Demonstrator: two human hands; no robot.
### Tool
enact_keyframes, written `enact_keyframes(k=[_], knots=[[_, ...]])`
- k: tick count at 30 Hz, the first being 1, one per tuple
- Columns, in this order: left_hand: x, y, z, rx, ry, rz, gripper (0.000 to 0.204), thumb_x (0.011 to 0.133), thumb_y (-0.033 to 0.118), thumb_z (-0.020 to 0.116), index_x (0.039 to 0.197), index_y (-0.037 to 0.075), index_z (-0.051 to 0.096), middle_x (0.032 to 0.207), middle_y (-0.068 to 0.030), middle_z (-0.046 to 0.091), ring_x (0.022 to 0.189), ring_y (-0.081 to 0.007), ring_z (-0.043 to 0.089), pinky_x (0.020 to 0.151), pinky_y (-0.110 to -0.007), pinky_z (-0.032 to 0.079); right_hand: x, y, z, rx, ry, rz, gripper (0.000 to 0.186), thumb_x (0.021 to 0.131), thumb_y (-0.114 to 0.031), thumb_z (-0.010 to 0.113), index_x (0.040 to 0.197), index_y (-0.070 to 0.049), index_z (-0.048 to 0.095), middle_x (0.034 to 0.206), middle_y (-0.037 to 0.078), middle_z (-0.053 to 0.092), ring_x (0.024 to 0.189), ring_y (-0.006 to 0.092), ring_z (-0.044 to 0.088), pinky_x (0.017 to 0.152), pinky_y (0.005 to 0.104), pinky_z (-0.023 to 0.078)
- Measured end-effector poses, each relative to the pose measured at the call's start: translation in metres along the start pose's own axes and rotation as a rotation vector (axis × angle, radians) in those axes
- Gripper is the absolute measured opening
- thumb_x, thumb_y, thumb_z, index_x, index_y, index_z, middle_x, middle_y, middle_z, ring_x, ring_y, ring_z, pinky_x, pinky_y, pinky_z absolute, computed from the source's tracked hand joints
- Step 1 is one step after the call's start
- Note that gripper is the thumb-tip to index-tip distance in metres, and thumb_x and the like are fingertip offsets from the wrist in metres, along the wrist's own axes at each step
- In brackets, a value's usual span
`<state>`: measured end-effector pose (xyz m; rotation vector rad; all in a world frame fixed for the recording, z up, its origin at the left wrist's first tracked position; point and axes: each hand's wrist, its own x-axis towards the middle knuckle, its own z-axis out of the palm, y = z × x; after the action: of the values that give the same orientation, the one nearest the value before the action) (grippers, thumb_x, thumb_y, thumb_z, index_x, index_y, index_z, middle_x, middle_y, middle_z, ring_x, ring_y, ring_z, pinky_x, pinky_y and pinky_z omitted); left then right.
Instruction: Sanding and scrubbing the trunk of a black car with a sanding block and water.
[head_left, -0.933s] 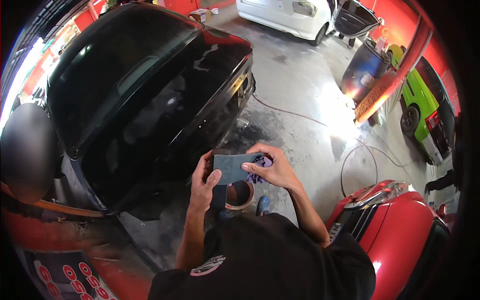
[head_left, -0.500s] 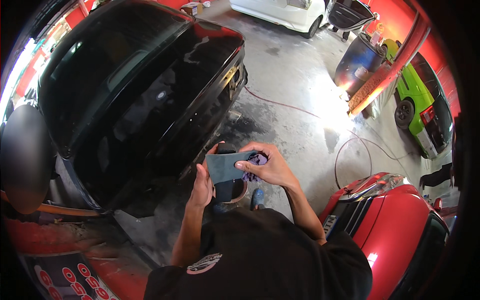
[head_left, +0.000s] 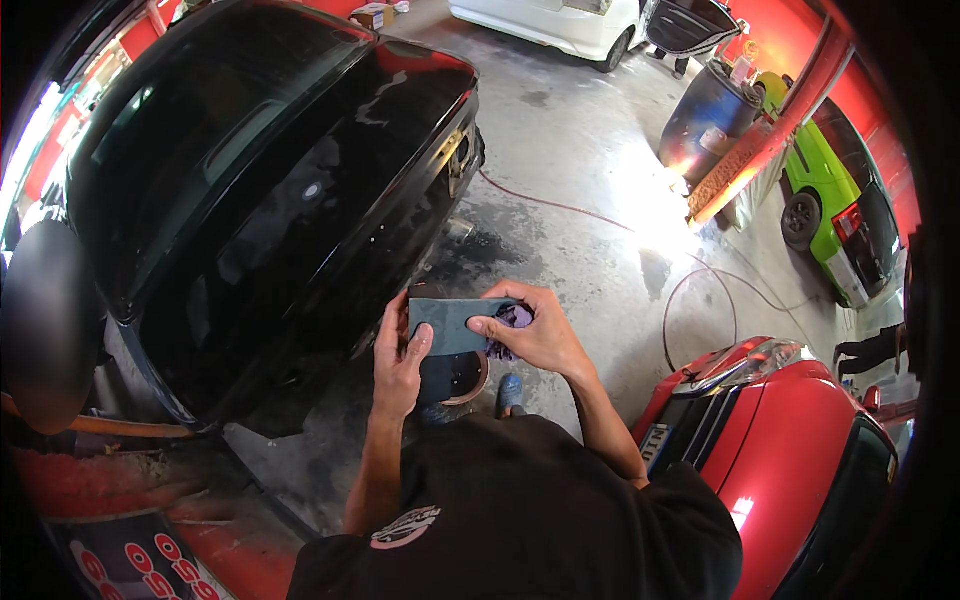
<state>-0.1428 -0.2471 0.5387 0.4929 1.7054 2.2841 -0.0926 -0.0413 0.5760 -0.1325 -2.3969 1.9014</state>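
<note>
A grey-green sheet, which looks like sandpaper (head_left: 448, 322), is stretched between my two hands in front of my chest. My left hand (head_left: 397, 368) grips its left end, thumb on the face and fingers behind. Behind the sheet's upper left edge shows a sliver of a dark block (head_left: 425, 291), mostly hidden. My right hand (head_left: 545, 335) pinches the sheet's right end under the thumb and also keeps a crumpled purple cloth (head_left: 517, 316) in the palm. Below the hands, a round bucket (head_left: 483, 384) with dark contents stands on the floor by my feet.
A black car (head_left: 300, 200) fills the left side, its rear close to my hands. A red car (head_left: 765, 440) is close on the right. Beyond are a hose (head_left: 560, 208), a blue drum (head_left: 708, 115), a red post (head_left: 760, 150), a green car (head_left: 835, 190) and a white car (head_left: 550, 22).
The left thumb has come down onto the sheet's face, and the sheet now lies flatter and straighter. The dark block behind it shows less. The view has shifted slightly.
</note>
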Motion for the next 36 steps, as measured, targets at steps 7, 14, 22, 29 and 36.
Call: enact_keyframes(k=[7, 14, 22, 29, 36], knots=[[-0.003, 0.005, -0.003, 0.080, -0.019, 0.050, 0.064, 0.102, 0.033, 0.066, 0.147, -0.005, 0.042, 0.129, -0.0132, 0.062, 0.117, -0.0161, 0.059, 0.101, -0.030, 0.045, -0.003, -0.011, -0.002, -0.011, -0.007, -0.041, 0.024, 0.087, -0.018, 0.085, 0.097, -0.001, 0.073, 0.082, -0.001, 0.068, 0.074, 0.0042, 0.058, 0.066, 0.0235, 0.049], [-0.009, 0.013, 0.001, -0.105, -0.024, 0.029, 0.068, 0.098, 0.036, 0.071, 0.144, -0.008, 0.046, 0.127, -0.0138, 0.063, 0.115, -0.0178, 0.061, 0.100, -0.030, 0.047, -0.003, -0.017, -0.005, 0.021, -0.021, -0.110, 0.023, 0.086, -0.016, 0.086, 0.098, -0.001, 0.073, 0.087, 0.000, 0.070, 0.080, 0.0049, 0.060, 0.071, 0.0241, 0.050], [-0.014, 0.013, -0.006, -0.193, -0.074, 0.049, 0.085, 0.088, 0.042, 0.082, 0.144, -0.010, 0.046, 0.128, -0.0141, 0.063, 0.117, -0.0185, 0.061, 0.103, -0.031, 0.046, 0.000, -0.017, -0.010, 0.273, -0.053, -0.112, 0.021, 0.083, -0.011, 0.087, 0.097, -0.003, 0.073, 0.090, -0.001, 0.072, 0.084, 0.0053, 0.063, 0.076, 0.0231, 0.051], [-0.022, 0.032, 0.003, -0.239, -0.238, -0.024, 0.085, 0.087, 0.043, 0.083, 0.141, -0.012, 0.048, 0.120, -0.0119, 0.065, 0.116, -0.0209, 0.063, 0.099, -0.034, 0.051, 0.005, -0.020, 0.001, 0.439, -0.095, -0.048, 0.031, 0.075, -0.007, 0.093, 0.096, -0.005, 0.070, 0.093, 0.000, 0.070, 0.085, 0.0058, 0.063, 0.076, 0.0229, 0.050], [-0.014, 0.031, 0.004, -0.010, -0.225, 0.242, 0.077, 0.089, 0.038, 0.079, 0.139, -0.013, 0.050, 0.133, -0.0160, 0.055, 0.132, -0.0231, 0.054, 0.097, -0.032, 0.052, 0.005, -0.001, 0.006, 0.215, 0.147, -0.338, 0.035, 0.074, -0.010, 0.093, 0.099, -0.003, 0.071, 0.109, 0.006, 0.070, 0.092, 0.0126, 0.066, 0.081, 0.0281, 0.052]])
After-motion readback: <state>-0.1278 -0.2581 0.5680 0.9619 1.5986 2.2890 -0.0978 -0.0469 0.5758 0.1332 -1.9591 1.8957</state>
